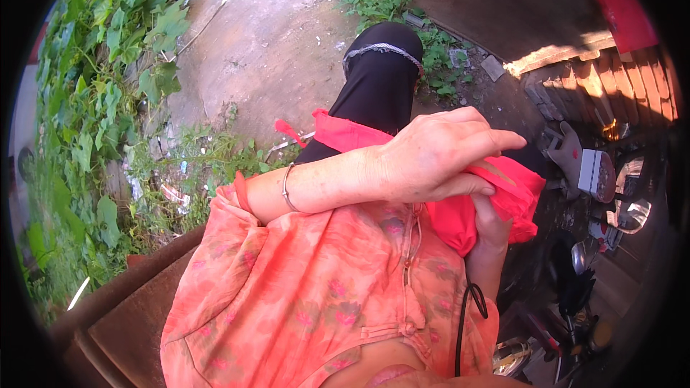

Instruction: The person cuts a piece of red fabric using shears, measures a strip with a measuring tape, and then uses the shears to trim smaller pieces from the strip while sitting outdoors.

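Observation:
A bright red cloth [517, 194] lies bunched at the right of my lap, and part of it stretches left across my black-trousered thigh to a narrow loose end. My left hand [453, 153], with a thin bangle on its wrist, reaches across from the left. Its thumb and bent fingers pinch the upper edge of the cloth, while one finger points out to the right. Below it, my right hand [490, 223] holds the cloth from beneath, close to my left thumb. The fingers of my right hand are mostly hidden by the fabric.
Leafy vines [108, 91] grow along the left. A rusty metal frame [151, 264] stands at lower left, a brown panel [501, 0] at upper right. Stacked bricks [609, 86] and a parked motorbike or scooter with a mirror [636, 215] are at the right. A black cord [461, 323] hangs beside my shirt.

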A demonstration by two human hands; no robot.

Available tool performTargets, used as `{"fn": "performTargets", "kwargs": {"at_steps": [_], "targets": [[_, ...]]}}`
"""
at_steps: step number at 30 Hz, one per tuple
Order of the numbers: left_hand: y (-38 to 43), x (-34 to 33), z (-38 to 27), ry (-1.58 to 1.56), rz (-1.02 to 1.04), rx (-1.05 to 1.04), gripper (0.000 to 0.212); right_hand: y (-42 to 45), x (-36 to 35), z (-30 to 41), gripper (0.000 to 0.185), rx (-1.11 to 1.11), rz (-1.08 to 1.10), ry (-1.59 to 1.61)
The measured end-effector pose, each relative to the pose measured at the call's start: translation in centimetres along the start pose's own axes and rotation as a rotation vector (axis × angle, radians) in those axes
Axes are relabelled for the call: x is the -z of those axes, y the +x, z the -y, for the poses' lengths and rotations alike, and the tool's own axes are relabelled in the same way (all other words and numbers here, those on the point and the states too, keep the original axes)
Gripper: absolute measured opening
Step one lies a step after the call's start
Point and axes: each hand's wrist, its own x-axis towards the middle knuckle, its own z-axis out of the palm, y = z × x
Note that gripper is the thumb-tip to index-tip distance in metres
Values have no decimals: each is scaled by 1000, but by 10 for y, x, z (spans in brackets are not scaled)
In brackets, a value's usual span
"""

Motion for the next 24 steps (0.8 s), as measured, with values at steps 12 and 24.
{"fn": "performTargets", "kwargs": {"at_steps": [12,24], "targets": [[-72,88,32,-480,492,802,20,-6,85,15,25,229,-518,318],[-138,155,74,-663,151,1007,11,4,139,5,24,92,-628,279]]}}
